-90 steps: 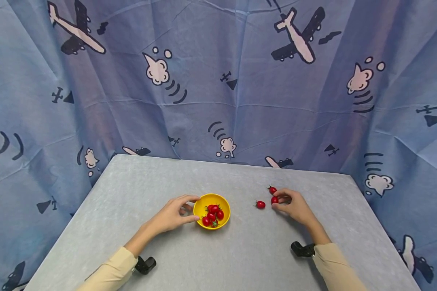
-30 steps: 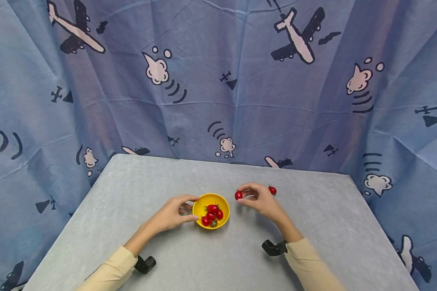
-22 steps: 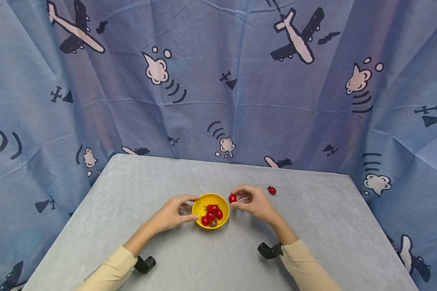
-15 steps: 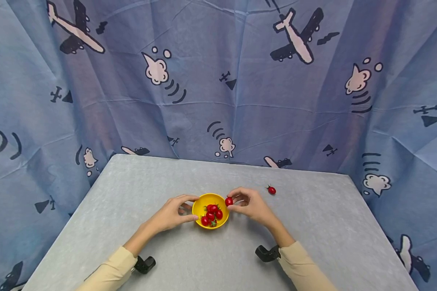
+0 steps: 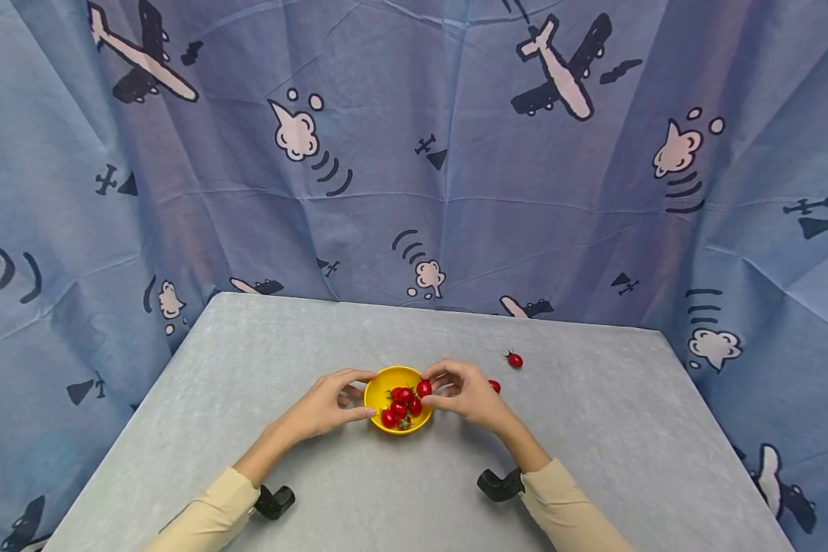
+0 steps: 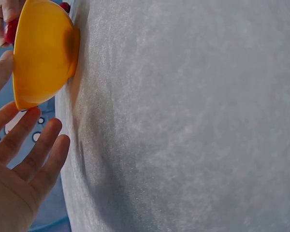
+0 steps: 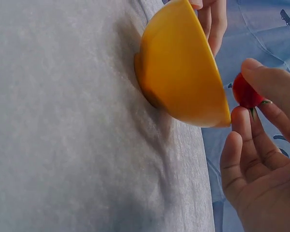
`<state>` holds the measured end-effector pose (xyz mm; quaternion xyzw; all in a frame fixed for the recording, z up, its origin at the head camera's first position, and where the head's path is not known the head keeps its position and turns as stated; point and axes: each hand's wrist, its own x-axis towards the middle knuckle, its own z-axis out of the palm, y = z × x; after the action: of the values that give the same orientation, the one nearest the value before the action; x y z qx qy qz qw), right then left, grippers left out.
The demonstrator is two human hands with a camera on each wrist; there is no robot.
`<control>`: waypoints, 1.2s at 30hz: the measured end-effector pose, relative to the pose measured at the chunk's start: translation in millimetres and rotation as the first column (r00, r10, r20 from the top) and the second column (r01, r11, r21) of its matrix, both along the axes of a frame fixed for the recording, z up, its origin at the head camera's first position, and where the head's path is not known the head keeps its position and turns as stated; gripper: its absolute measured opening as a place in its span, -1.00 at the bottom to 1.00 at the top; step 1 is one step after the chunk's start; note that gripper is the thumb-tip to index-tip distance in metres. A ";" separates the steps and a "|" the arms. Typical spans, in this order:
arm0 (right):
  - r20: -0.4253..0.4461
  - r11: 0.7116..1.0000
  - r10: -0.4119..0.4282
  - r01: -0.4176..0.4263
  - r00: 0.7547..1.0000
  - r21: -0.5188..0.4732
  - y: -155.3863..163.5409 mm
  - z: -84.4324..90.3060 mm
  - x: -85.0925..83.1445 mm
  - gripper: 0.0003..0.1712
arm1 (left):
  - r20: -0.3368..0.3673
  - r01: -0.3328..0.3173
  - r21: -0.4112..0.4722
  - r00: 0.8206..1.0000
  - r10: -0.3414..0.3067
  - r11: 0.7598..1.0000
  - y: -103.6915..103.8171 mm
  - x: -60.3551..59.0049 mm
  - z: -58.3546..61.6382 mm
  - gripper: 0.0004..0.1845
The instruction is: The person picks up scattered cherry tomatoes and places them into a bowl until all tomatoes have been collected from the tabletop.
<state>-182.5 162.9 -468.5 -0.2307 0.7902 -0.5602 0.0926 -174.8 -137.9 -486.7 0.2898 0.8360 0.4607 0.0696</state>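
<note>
Right hand pinches a cherry tomato between thumb and fingertips, right at the near-right rim of the yellow bowl. The tomato lies toward the bowl side of the hand, just over the rim edge; the right wrist view shows it level with the lip, outside the wall by a hair, stem end toward the palm (green calyx just visible).

Left hand sits on the bowl's opposite side, thumb and forefinger curved round the rim and touching it, the other fingers spread loosely in the left wrist view.

Bowl holds a small heap of cherry tomatoes, several, red, calyxes on.

On the grey table: one loose tomato well right of the bowl, another half hidden behind the right hand. The right hand is nearer both.
</note>
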 end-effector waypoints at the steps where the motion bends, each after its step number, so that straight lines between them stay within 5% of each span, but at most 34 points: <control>1: 0.001 1.000 0.000 0.000 1.000 0.000 0.2 -0.1 -0.2 -0.63 | 0.001 0.000 -0.001 1.000 0.000 1.000 0.1 0.1 0.1 -0.37; 36: -0.116 0.987 -0.158 0.160 0.981 0.009 107.7 -7.7 -4.8 -0.68 | -0.005 0.005 -0.009 1.000 -0.005 1.000 0.4 0.6 1.7 -0.38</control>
<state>-187.3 270.7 -476.2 -0.1980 0.8152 -0.5442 0.0039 -174.2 -137.5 -485.0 0.2929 0.8375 0.4559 0.0703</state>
